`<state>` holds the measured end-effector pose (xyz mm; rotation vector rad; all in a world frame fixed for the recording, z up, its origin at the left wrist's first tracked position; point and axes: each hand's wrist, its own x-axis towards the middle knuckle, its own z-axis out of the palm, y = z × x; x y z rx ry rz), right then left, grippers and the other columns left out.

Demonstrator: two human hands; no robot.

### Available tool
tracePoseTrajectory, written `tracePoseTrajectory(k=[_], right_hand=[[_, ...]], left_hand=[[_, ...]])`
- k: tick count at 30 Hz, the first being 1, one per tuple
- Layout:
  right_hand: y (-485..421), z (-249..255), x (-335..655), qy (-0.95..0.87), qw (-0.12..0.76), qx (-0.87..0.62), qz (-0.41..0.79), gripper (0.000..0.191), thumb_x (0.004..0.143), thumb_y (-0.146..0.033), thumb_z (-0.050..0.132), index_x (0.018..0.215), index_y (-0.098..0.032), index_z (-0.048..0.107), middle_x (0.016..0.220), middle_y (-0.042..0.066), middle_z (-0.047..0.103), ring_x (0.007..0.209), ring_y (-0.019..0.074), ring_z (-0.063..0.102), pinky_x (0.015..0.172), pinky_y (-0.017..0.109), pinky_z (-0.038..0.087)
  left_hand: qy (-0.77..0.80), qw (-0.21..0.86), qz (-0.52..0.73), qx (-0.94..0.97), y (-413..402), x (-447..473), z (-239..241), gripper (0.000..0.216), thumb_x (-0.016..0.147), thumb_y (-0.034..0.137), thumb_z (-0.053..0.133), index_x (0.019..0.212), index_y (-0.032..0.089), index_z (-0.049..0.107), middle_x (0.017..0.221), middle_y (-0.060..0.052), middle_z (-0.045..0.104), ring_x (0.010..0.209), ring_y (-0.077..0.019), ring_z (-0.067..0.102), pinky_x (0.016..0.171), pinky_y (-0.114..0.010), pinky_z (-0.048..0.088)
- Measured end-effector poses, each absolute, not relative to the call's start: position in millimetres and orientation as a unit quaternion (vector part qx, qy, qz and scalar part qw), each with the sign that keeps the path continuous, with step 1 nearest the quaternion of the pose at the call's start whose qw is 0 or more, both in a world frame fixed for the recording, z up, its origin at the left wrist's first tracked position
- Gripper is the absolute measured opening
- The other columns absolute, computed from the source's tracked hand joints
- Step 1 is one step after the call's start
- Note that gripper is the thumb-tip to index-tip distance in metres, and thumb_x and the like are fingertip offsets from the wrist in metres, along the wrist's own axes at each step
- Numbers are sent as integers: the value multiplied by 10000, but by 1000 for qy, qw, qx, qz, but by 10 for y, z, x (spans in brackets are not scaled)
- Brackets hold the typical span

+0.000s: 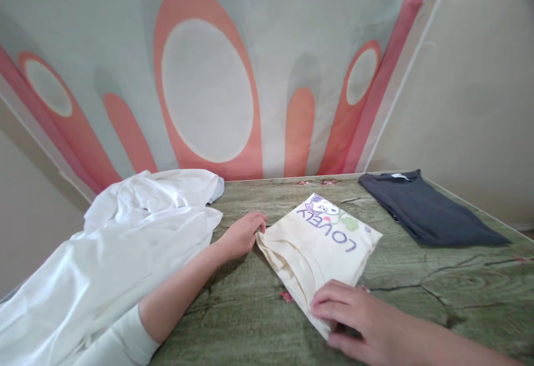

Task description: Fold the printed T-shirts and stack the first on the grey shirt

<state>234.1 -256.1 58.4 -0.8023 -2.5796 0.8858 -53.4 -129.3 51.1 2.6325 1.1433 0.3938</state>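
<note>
A folded cream shirt (311,249) lies in front of me, turned at an angle. On it is a printed cartoon figure with the word LOVELY, which reads upside down from here. Its curved, layered edge, like a neckline, faces my side. My left hand (246,232) pinches the shirt's left corner, the fingertips bent around the cloth. At the near right corner my right hand (348,316) grips the edge, fingers on top and thumb low beside it. Part of that corner is hidden by the fingers.
A heap of white cloth (137,243) covers the left side of the wood-patterned table (246,310). A dark grey folded garment (429,210) with a white label lies at the right. Behind the table stands a wall (271,49) with pink and grey shapes.
</note>
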Motion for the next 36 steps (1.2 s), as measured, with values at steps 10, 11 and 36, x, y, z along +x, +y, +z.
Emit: tracePoseTrajectory(k=[10, 11, 36], right_hand=[[-763, 350, 2940, -799, 237, -526, 169, 266, 796, -183, 534, 1042, -154, 630, 1095, 109, 630, 1009, 229, 574, 911, 352, 416], [-616, 301, 2953, -777, 225, -559, 179, 287, 781, -177, 553, 1056, -137, 623, 1101, 119, 629, 992, 232, 583, 890, 343, 427], [-1350, 257, 3370, -652, 176, -564, 476, 226, 734, -323, 594, 864, -173, 487, 639, -38, 536, 519, 92, 514, 478, 203, 414]], left_hand=[[316, 106, 53, 941, -2010, 40, 615, 449, 918, 432, 371, 1325, 241, 360, 1426, -80, 332, 1329, -264, 238, 1072, -475, 178], [303, 117, 46, 945, -2052, 92, 607, 474, 914, 474, 357, 1331, 249, 358, 1433, -78, 323, 1335, -274, 224, 1076, -489, 159], [482, -61, 75, 871, -1322, -263, 406, 380, 909, 212, 351, 1278, 206, 441, 1393, -100, 385, 1305, -261, 289, 1058, -501, 164]])
